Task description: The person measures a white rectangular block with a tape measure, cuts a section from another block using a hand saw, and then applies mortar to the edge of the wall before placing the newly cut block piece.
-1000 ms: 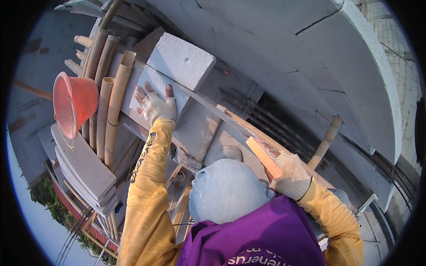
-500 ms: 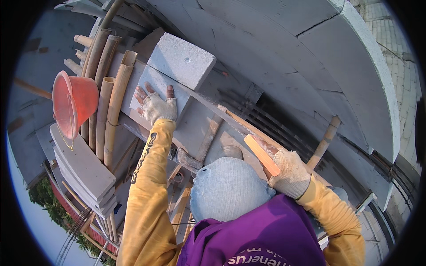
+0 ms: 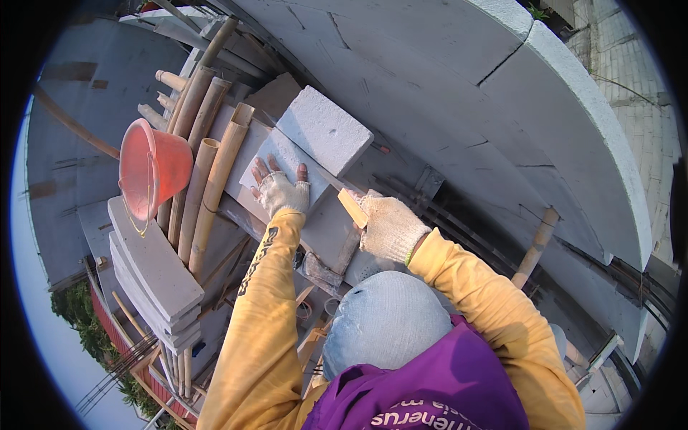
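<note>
A pale grey concrete block (image 3: 326, 130) lies ahead of me with a narrow straight cut across it. My left hand (image 3: 282, 192), in a fingerless knit glove, rests flat on the nearer part of the block, fingers spread. To its right, my gloved right hand (image 3: 393, 226) is closed round the wooden handle of a handsaw (image 3: 352, 208). The saw's blade runs from the handle up toward the far left, along the line of the cut. How deep the blade sits I cannot tell.
An orange-red bucket (image 3: 154, 168) stands at the left, beside several bamboo poles (image 3: 218, 186). Below it are stacked grey slabs (image 3: 158, 261). A tall block wall (image 3: 459, 107) rises along the right, near a bamboo post (image 3: 537, 247). My denim-covered knee (image 3: 387, 322) is close below my hands.
My right hand has pushed the saw forward and left, bringing its handle close to the block. My left hand stays on the block while the whole view has shifted somewhat.
</note>
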Tool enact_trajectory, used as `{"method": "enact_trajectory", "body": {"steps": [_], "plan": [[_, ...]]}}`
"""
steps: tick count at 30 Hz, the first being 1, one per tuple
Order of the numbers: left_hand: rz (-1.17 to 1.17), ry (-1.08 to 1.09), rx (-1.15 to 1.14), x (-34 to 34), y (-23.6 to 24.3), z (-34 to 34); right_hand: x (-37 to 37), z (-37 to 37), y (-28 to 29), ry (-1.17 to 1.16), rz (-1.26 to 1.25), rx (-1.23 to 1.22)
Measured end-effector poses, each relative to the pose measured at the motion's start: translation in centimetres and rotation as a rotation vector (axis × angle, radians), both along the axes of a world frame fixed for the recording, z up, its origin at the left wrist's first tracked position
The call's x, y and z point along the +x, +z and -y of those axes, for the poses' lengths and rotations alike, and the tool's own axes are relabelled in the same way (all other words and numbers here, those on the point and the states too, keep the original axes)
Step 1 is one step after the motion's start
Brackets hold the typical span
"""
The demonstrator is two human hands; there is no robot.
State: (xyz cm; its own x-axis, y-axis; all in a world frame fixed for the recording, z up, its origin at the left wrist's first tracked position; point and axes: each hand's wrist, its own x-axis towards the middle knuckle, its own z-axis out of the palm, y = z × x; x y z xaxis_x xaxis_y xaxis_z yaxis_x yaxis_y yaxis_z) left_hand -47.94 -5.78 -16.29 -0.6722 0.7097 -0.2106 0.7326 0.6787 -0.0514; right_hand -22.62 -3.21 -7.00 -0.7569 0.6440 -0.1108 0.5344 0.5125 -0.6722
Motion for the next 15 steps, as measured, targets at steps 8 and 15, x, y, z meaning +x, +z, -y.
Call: {"method": "enact_trajectory", "body": {"steps": [8,15], "plan": [[0.110,-0.202,0.405,-3.1,4.1,-7.3,0.1,1.3,1.2,-0.093,0.070,-0.151],[0.521,-0.333,-0.155,-6.9,0.2,-22.8,-0.2,0.1,0.8,-0.133,0.036,-0.087]]}}
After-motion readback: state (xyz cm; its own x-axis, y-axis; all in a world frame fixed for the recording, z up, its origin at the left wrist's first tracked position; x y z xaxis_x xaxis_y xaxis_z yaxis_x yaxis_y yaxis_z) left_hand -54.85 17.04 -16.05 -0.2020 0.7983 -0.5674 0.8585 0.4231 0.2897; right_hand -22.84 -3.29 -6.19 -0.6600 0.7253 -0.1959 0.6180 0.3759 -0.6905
